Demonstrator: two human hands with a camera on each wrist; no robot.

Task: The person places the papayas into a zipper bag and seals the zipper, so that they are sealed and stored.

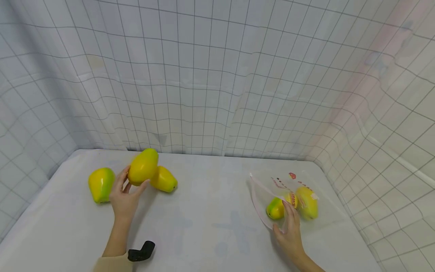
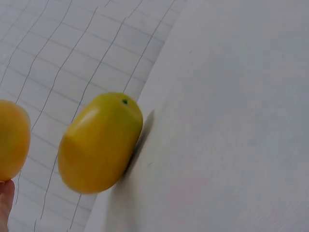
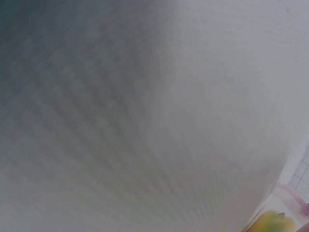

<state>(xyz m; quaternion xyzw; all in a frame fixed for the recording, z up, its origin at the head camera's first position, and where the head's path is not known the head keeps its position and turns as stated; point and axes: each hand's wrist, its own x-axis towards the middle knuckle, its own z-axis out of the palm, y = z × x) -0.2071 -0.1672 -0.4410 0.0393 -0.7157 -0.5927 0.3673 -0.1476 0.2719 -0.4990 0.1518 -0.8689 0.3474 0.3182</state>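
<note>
My left hand [image 1: 125, 198] grips a yellow mango [image 1: 143, 167] with spread fingers and thumb, holding it above the table. Just behind and right of it, another mango [image 1: 164, 179] lies on the cloth; the left wrist view shows this mango [image 2: 100, 143] with a dark stem spot. A yellow-green mango [image 1: 101, 185] lies left of the hand. My right hand [image 1: 290, 234] holds the mouth of a clear plastic bag [image 1: 326, 204] with a pink edge, fingers and thumb apart at the opening. Inside are a green-yellow mango [image 1: 275, 208] and a yellow mango [image 1: 307, 203].
A black angled object [image 1: 141, 252] shows beside the left sleeve [image 1: 113, 263]. White cloth covers the table [image 1: 210, 211]. Grid-patterned curtains [image 1: 204, 83] enclose the back and sides. Whitish blur fills most of the right wrist view, with the pink bag edge [image 3: 292, 195] at lower right.
</note>
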